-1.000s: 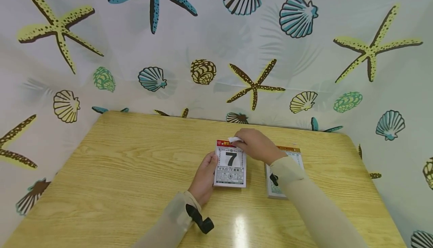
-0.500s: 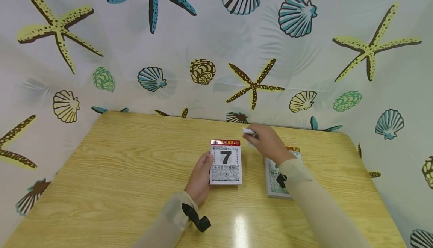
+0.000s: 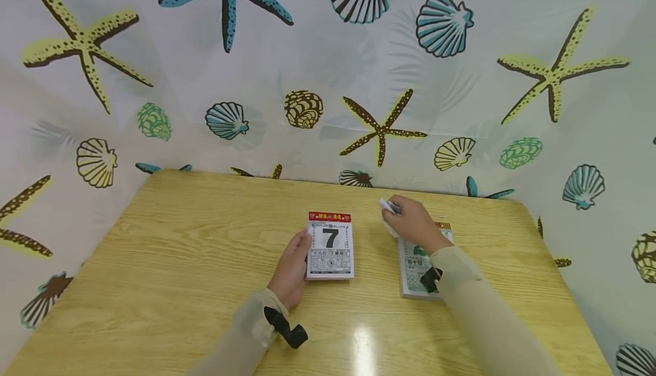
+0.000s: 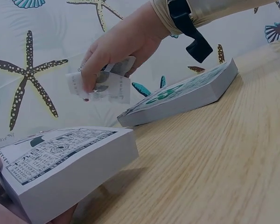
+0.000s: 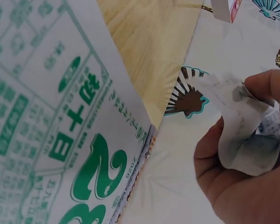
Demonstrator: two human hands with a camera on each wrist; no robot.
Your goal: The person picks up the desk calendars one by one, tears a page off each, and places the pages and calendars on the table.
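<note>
A tear-off calendar (image 3: 330,250) with a red header strip and a large black 7 is gripped along its left edge by my left hand (image 3: 291,270). In the left wrist view its thick white page block (image 4: 79,182) tilts up off the wood. My right hand (image 3: 415,225) pinches a crumpled, torn calendar page (image 5: 245,126), thin and printed. Below that hand a second tear-off calendar (image 3: 416,276) with green print lies on the table, partly covered by the hand and wrist. The right wrist view shows its green number (image 5: 100,170) up close.
Both calendars are over a wood-grain table (image 3: 205,239). Behind it hangs a pale cloth (image 3: 307,40) printed with starfish and shells, meeting the table's back edge. Black straps with small devices (image 3: 287,327) sit on both wrists.
My right hand has moved right, away from the red-headed calendar, carrying the crumpled page. My left hand has shifted that calendar a little to the left, uncovering its whole header.
</note>
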